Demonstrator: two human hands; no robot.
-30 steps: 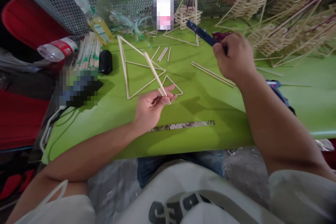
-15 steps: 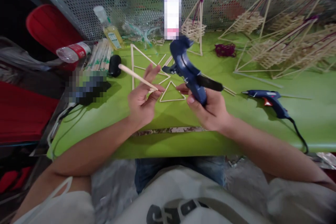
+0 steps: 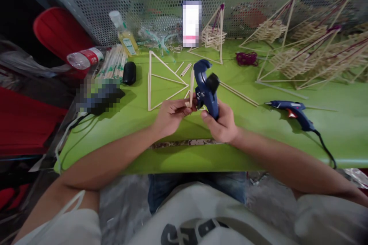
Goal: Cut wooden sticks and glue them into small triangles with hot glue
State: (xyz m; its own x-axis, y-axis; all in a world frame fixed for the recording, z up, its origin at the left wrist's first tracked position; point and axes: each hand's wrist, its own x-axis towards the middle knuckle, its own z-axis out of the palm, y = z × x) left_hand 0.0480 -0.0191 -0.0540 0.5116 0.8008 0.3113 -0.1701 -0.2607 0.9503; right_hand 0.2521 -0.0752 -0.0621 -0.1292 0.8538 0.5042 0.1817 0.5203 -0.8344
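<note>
Between its thumb and fingers my left hand [image 3: 169, 118] pinches pale wooden sticks [image 3: 191, 86], one of them pointing up and away from me. My right hand [image 3: 222, 122] is wrapped round the handle of a dark blue tool [image 3: 207, 91] with black parts, its head close to the sticks. Behind both hands lies a small stick shape, mostly hidden. A larger frame of joined sticks [image 3: 150, 80] lies flat on the green table [image 3: 115, 149], just beyond my left hand. Two long sticks [image 3: 240, 93] lie to the right of the tool.
A blue glue gun [image 3: 296, 110] with a cord lies at right. Stick structures [image 3: 293, 59] with purple string stand back right, near a purple string bundle [image 3: 246, 58]. At left are a yellow bottle [image 3: 128, 42], bundled sticks [image 3: 111, 63], a black case [image 3: 129, 73] and a clear bottle [image 3: 83, 58].
My left hand has moved right and its fingers have closed in; the stick it holds has swung from pointing left to upright. The blue tool has come lower, nearer the left hand.
</note>
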